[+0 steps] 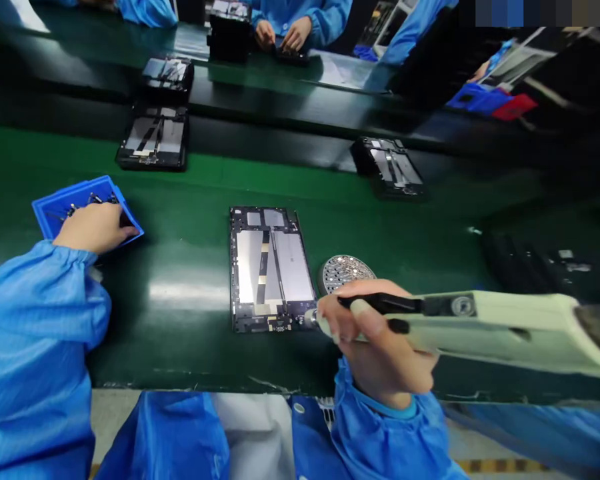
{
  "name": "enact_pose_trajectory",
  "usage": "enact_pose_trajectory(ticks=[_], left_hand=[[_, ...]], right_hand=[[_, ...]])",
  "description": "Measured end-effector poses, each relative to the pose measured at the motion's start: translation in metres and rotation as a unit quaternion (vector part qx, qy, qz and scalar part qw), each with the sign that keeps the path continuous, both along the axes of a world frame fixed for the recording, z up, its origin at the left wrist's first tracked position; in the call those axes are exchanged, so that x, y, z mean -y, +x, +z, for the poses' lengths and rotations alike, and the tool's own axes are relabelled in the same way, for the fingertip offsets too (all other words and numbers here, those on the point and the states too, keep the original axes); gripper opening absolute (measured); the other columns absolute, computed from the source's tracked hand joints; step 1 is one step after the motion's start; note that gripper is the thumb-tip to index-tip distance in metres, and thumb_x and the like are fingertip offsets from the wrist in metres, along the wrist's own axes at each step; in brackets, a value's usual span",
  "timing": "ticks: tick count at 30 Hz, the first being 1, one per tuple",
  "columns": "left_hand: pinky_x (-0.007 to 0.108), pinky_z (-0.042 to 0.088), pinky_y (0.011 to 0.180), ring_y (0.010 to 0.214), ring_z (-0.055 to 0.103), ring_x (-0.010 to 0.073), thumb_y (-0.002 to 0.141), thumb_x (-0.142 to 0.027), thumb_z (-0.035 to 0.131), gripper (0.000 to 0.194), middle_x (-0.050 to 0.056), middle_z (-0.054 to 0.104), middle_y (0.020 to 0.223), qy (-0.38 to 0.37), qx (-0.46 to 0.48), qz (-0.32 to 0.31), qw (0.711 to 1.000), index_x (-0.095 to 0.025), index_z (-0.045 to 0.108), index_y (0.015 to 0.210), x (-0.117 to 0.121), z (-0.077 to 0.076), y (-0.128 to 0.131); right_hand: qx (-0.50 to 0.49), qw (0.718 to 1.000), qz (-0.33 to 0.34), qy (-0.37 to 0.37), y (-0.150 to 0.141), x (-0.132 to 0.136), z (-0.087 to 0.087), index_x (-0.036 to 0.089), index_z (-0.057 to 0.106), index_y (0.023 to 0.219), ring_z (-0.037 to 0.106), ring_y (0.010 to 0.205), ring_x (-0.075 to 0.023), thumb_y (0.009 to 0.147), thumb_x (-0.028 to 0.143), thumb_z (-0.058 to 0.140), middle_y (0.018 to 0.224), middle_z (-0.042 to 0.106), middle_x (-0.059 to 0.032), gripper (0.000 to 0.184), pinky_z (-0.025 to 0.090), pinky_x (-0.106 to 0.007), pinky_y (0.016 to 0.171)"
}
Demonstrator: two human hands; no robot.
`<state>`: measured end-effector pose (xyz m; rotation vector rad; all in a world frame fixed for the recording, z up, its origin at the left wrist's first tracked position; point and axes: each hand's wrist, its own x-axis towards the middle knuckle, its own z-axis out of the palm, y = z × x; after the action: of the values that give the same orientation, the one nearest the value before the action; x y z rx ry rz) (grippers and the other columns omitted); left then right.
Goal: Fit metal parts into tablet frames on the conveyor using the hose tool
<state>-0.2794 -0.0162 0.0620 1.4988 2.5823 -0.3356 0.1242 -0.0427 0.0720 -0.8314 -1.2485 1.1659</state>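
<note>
Tablet: blk frame, silvery panels, dk strips down mid.

The left sleeve and right sleeve are bright blue, loose and creased, puffing out above gathered cuffs. A teal band edges the right wrist. The coat is blue too, with a pale round snap. Left hand and right hand are bare.

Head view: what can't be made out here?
Head view:
What the left hand touches in the blue plastic bin: hidden by the hand.
Pale-green tubular tool: rear end cut off by right edge.
Round grey tray: near side behind right hand.
Black rectangular device: markings too small.
</note>
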Motion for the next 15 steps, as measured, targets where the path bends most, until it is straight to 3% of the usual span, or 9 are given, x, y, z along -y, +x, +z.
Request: enact_pose_trajectory(ticks=[3, 7, 11, 15], left_hand=[[0.059, 0.055, 0.102, 0.111, 0.068, 0.0414, 0.091, -0.042, 0.075, 0.034, 0.017, 0.072, 0.109, 0.014, 0.002, 0.010, 1.000, -0.013, 0.072, 0.109, 0.001, -0.002, 0.007], [0.060, 0.050, 0.109, 0.119, 0.064, 0.0391, 0.088, -0.034, 0.081, 0.026, 0.011, 0.072, 0.107, 0.092, 0.036, 0.053, 0.994, -0.015, 0.076, 0.105, 0.009, 0.004, 0.012], [0.060, 0.040, 0.116, 0.127, 0.060, 0.0355, 0.086, -0.037, 0.082, 0.032, 0.003, 0.069, 0.100, 0.142, 0.082, 0.084, 0.983, -0.009, 0.076, 0.102, 0.013, 0.004, 0.010], [0.063, 0.040, 0.116, 0.134, 0.058, 0.0420, 0.091, -0.044, 0.078, 0.037, 0.004, 0.068, 0.101, 0.159, 0.084, 0.081, 0.980, -0.008, 0.075, 0.099, 0.015, 0.003, 0.008]], right_hand=[[0.047, 0.998, 0.026, -0.010, -0.010, 0.009, -0.004, 0.024, 0.079, 0.091, 0.053, 0.042, -0.0157, 0.086, 0.045, 0.080, 0.047, 0.049, 0.0056, 0.022, 0.047, -0.034, 0.045], [0.051, 0.999, 0.017, -0.007, -0.019, 0.005, -0.005, 0.024, 0.076, 0.085, 0.050, 0.038, -0.0152, 0.083, 0.045, 0.080, 0.044, 0.047, 0.0067, 0.021, 0.048, -0.034, 0.045], [0.017, 0.999, 0.043, 0.010, -0.024, 0.000, -0.008, 0.024, 0.078, 0.086, 0.048, 0.038, -0.0131, 0.085, 0.038, 0.077, 0.045, 0.048, 0.0061, 0.014, 0.047, -0.032, 0.044], [0.015, 0.999, 0.052, 0.004, -0.024, 0.001, -0.010, 0.024, 0.078, 0.086, 0.048, 0.039, -0.0128, 0.086, 0.037, 0.075, 0.045, 0.047, 0.0060, 0.013, 0.048, -0.031, 0.044]])
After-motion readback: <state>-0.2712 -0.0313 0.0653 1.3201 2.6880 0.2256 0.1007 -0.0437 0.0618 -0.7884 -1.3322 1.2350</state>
